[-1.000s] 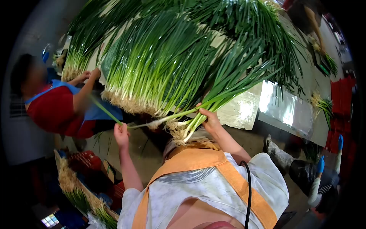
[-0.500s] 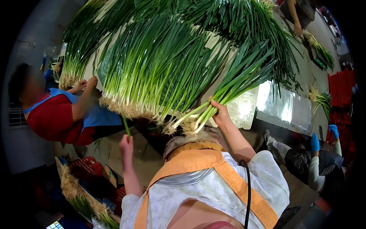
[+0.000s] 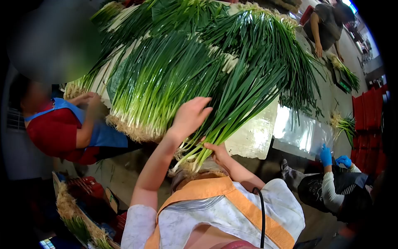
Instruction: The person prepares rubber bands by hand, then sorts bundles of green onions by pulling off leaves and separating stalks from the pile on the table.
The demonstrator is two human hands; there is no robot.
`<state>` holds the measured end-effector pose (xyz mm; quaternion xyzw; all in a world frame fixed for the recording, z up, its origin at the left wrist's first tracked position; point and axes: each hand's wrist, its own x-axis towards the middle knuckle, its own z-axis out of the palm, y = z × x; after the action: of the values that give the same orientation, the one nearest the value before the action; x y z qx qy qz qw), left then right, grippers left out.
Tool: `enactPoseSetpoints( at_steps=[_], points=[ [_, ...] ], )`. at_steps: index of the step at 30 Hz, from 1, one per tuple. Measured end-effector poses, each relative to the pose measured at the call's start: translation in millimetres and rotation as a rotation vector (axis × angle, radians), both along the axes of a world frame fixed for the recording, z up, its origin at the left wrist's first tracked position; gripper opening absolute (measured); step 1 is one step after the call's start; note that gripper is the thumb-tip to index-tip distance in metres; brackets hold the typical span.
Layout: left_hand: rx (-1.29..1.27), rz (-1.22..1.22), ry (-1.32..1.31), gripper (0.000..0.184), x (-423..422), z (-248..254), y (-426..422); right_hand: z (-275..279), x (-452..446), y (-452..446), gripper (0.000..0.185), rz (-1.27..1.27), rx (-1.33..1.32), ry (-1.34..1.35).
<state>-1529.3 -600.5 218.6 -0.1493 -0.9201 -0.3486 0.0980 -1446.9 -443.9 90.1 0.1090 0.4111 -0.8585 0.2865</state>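
My right hand [image 3: 216, 150] is closed round a bunch of green onions [image 3: 226, 124] near their white ends, with the roots towards my apron and the leaves fanning out to the upper right. Over the table my left hand [image 3: 192, 114] has its fingers apart, with nothing visible in it. It hovers over or touches the leaves between that bunch and a large pile of green onions [image 3: 145, 95]; contact cannot be made out. The pile's pale roots line the near table edge.
Further green onions [image 3: 257, 45] cover the far side of the table. A co-worker in a blue apron [image 3: 105, 128] stands at the left. Plastic sheeting [image 3: 300, 133], a blue-gloved person [image 3: 327, 155] and red crates [image 3: 369, 120] are at the right. Rooted bundles [image 3: 68, 203] lie lower left.
My left hand has let go of a green leaf held low on the left and risen over the onions. My right hand has drawn its bunch closer and slightly left.
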Motion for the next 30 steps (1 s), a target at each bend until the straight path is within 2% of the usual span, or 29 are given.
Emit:
enactPoseSetpoints(
  at_steps=[3, 5, 8, 11, 14, 17, 20, 24, 25, 27, 30],
  points=[
    [0.029, -0.010, 0.010, 0.036, -32.1, 10.6, 38.5, 7.9, 10.0, -8.6, 0.036, 0.062, 0.006, 0.052],
    [0.007, 0.133, -0.110, 0.038, -48.0, 17.6, 49.8, 7.6, 15.5, -12.3, 0.036, 0.097, -0.029, 0.096],
    [0.111, 0.107, -0.273, 0.041, -65.2, 27.0, 47.7, 8.1, 14.6, -11.7, 0.034, 0.156, 0.009, 0.141],
    [0.289, 0.047, -0.235, 0.035, -73.6, 27.1, 47.6, 10.2, 11.6, -10.8, 0.032, 0.163, 0.028, 0.173],
    [0.564, 0.039, -0.568, 0.023, -75.9, 46.1, 53.7, 9.8, 12.7, -12.7, 0.031, 0.152, 0.030, 0.196],
    [0.747, -0.056, -0.451, 0.017, -80.9, 31.2, 54.5, 6.2, 13.1, -14.1, 0.031, 0.122, 0.023, 0.186],
    [0.658, 0.062, -0.294, 0.017, -76.1, 25.7, 48.5, 7.5, 13.5, -15.0, 0.034, 0.128, 0.008, 0.156],
    [0.882, 0.132, -0.137, 0.014, -74.0, 27.5, 43.4, 11.2, 12.4, -14.9, 0.036, 0.131, -0.001, 0.142],
    [1.078, 0.153, -0.202, 0.021, -78.2, 23.6, 36.5, 11.2, 12.5, -14.5, 0.035, 0.123, 0.001, 0.133],
    [1.147, 0.310, -0.445, 0.032, -73.1, 46.0, 24.9, 10.6, 13.4, -14.2, 0.033, 0.105, 0.007, 0.113],
    [0.885, 0.312, -0.499, 0.043, -82.1, 33.4, 23.6, 10.3, 16.0, -14.8, 0.036, 0.122, 0.017, 0.116]
  ],
)
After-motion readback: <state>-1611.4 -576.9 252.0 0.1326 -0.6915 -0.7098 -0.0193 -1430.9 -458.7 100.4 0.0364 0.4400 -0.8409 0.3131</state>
